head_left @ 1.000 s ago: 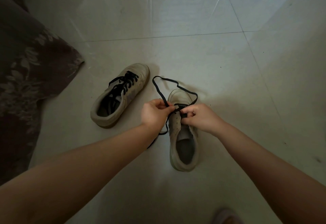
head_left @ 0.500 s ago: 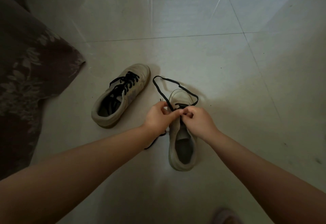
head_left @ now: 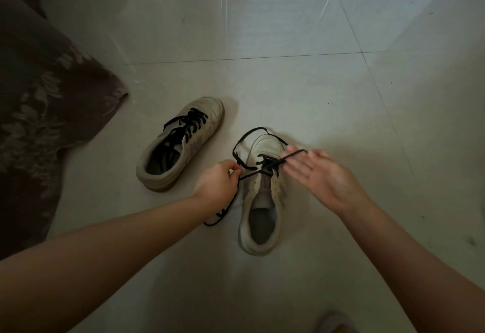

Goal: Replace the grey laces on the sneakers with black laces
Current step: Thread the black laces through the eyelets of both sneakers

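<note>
Head view, looking down past two bare forearms at a pale tiled floor [head_left: 288, 83]. The left hand [head_left: 217, 183] is curled, thumb and fingertips pinching a black lace [head_left: 248, 174] that runs taut from that pinch, to the right and slightly away from the person, into the lower eyelets of the near sneaker [head_left: 262, 201]. Below the pinch, toward the person, the lace's free tail drops past the wrist and ends in a loose squiggle on the tile just left of the shoe's side. The right hand [head_left: 317, 172] is spread, palm turned up and inward, fingers straight and relaxed; the other stretch of the same lace crosses by its fingertips, though I cannot tell whether it rests on them or passes just behind. From there the lace swings in a wide loop round the sneaker's toe and back toward the left hand's pinch. Only the first crossings nearest the toe are threaded; the eyelets closer to the heel stand open. Well left of the left hand, and farther out, a second sneaker [head_left: 181, 146] lies angled, toe pointing up and right, already strung with black laces [head_left: 191, 125]. A dark flowered cloth [head_left: 39, 101] covers the far left edge. Near the bottom, under the right forearm, a blurred pinkish shape [head_left: 336, 323] shows that I cannot make out.
</note>
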Available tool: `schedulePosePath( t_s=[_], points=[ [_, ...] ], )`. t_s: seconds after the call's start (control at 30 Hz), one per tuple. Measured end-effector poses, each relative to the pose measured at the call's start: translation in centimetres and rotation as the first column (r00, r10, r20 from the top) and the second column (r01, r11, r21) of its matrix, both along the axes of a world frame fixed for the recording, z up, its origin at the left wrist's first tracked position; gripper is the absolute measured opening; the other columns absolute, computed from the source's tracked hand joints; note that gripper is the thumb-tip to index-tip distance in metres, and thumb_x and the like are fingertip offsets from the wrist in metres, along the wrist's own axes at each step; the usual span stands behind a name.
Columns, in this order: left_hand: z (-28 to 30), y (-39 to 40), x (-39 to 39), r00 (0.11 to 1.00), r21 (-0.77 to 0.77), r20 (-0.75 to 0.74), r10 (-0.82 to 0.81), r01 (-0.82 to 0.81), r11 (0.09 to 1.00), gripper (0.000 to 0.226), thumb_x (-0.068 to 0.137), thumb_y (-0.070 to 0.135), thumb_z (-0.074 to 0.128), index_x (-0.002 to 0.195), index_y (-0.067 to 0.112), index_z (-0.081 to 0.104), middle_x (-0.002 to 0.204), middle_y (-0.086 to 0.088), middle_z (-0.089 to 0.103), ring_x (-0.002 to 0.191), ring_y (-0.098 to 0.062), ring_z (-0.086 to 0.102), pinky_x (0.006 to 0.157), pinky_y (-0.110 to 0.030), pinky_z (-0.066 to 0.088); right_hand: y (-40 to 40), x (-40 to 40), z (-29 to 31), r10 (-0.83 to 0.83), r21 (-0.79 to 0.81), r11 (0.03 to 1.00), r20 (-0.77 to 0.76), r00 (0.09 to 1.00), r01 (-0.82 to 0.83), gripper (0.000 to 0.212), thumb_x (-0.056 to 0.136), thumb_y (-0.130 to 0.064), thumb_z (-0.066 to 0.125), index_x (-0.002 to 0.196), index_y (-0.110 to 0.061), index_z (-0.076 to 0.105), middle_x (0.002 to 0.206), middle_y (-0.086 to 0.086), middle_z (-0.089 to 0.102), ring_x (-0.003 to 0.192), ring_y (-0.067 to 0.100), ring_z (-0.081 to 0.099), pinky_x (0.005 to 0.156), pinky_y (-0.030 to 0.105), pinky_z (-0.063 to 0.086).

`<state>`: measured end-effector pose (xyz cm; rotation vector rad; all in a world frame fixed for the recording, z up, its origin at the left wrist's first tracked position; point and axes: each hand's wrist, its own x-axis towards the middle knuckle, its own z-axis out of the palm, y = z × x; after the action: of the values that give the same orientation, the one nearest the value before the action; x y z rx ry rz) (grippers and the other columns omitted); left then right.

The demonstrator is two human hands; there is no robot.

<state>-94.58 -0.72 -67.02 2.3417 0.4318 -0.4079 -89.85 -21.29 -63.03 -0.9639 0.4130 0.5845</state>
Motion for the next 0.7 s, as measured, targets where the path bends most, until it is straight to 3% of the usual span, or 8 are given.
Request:
schedulePosePath(
  t_s=[0.1, 0.2, 0.27, 0.33, 0.47, 0.57, 0.63, 0.7],
  points=[
    [0.0, 0.0, 0.1, 1.0, 0.03, -0.021, -0.02, 0.021, 0.999, 0.02, 0.098, 0.032, 0.045, 0.102, 0.022, 0.063, 0.071, 0.006, 0.057, 0.061, -0.011, 0.052, 0.051, -0.023, 0.039, -0.9, 0.8, 0.3, -0.141, 0.123, 0.981, -0.074, 0.987, 0.149, 0.021, 0.092, -0.01, 0.04, 0.073, -0.01, 0.049, 0.068, 0.003, 0.057, 0.064, 0.015, 0.064, 0.074, 0.032, 0.059],
    [0.4, -0.5, 0.3, 0.997, 0.078, -0.035, -0.068, 0.07, 0.994, 0.023, 0.097, 0.036, 0.045, 0.104, 0.022, 0.062, 0.07, 0.01, 0.053, 0.061, -0.008, 0.049, 0.048, -0.022, 0.034, -0.4, 1.2, -0.9, -0.048, -0.226, 0.974, -0.06, 0.997, 0.033, 0.019, 0.085, -0.004, 0.039, 0.069, -0.013, 0.04, 0.062, 0.003, 0.039, 0.045, 0.011, 0.037, 0.044, 0.022, 0.035],
    [0.8, -1.4, 0.2, 0.997, 0.042, 0.001, -0.08, 0.08, 0.996, 0.031, 0.094, 0.048, 0.045, 0.101, 0.022, 0.061, 0.076, 0.009, 0.056, 0.07, -0.011, 0.055, 0.052, -0.023, 0.038, 0.4, 0.7, -1.7, 0.297, -0.649, 0.735, 0.05, 0.954, -0.194, 0.026, 0.093, -0.008, 0.041, 0.069, -0.013, 0.047, 0.062, 0.002, 0.045, 0.049, 0.01, 0.038, 0.048, 0.022, 0.03],
    [1.0, -2.3, 0.2, 0.995, 0.002, 0.023, -0.098, 0.098, 0.995, 0.046, 0.086, 0.062, 0.047, 0.103, 0.021, 0.056, 0.085, 0.005, 0.062, 0.082, -0.016, 0.061, 0.064, -0.027, 0.047, 1.4, -0.1, -2.1, 0.621, -0.866, 0.428, 0.073, 0.781, -0.259, 0.021, 0.095, -0.021, 0.051, 0.075, -0.016, 0.054, 0.068, -0.004, 0.053, 0.058, 0.006, 0.045, 0.056, 0.021, 0.034],
    [1.1, -3.3, 0.6, 0.983, -0.058, -0.084, -0.164, 0.159, 0.986, 0.055, 0.083, 0.056, 0.054, 0.121, 0.017, 0.044, 0.091, -0.004, 0.064, 0.085, -0.022, 0.062, 0.068, -0.03, 0.048, 2.1, -0.3, -1.8, 0.835, -0.99, 0.122, 0.062, 0.546, -0.075, 0.02, 0.09, -0.029, 0.059, 0.08, -0.014, 0.051, 0.073, -0.003, 0.049, 0.07, 0.015, 0.047, 0.062, 0.029, 0.035],
    [1.2, -3.2, 1.0, 0.988, -0.139, -0.058, -0.145, 0.136, 0.981, 0.059, 0.084, 0.045, 0.054, 0.137, 0.026, 0.034, 0.083, -0.004, 0.061, 0.077, -0.023, 0.061, 0.066, -0.03, 0.048, 2.3, 0.0, -1.0, 0.893, -0.991, -0.135, -0.131, 0.43, -0.021, 0.022, 0.094, -0.037, 0.051, 0.08, -0.02, 0.048, 0.073, -0.005, 0.051, 0.076, 0.021, 0.052, 0.062, 0.03, 0.034],
    [1.3, -2.8, 1.0, 0.992, -0.183, -0.043, -0.121, 0.111, 0.977, 0.064, 0.086, 0.04, 0.051, 0.144, 0.034, 0.025, 0.076, -0.001, 0.059, 0.068, -0.018, 0.058, 0.061, -0.028, 0.046, 1.6, 0.6, -0.3, 0.9, -0.976, -0.216, -0.199, 0.387, 0.001, 0.024, 0.094, -0.04, 0.049, 0.076, -0.025, 0.05, 0.069, -0.007, 0.05, 0.072, 0.017, 0.05, 0.06, 0.029, 0.032],
    [1.5, -2.4, 0.8, 0.99, -0.19, -0.021, -0.142, 0.135, 0.972, 0.064, 0.088, 0.037, 0.048, 0.146, 0.038, 0.022, 0.069, 0.001, 0.058, 0.06, -0.015, 0.056, 0.057, -0.027, 0.046, 0.0, 1.5, 0.1, 0.879, -0.989, -0.111, -0.142, 0.455, -0.094, 0.03, 0.094, -0.039, 0.051, 0.068, -0.023, 0.05, 0.061, -0.006, 0.046, 0.063, 0.015, 0.045, 0.056, 0.029, 0.03]
  ],
)
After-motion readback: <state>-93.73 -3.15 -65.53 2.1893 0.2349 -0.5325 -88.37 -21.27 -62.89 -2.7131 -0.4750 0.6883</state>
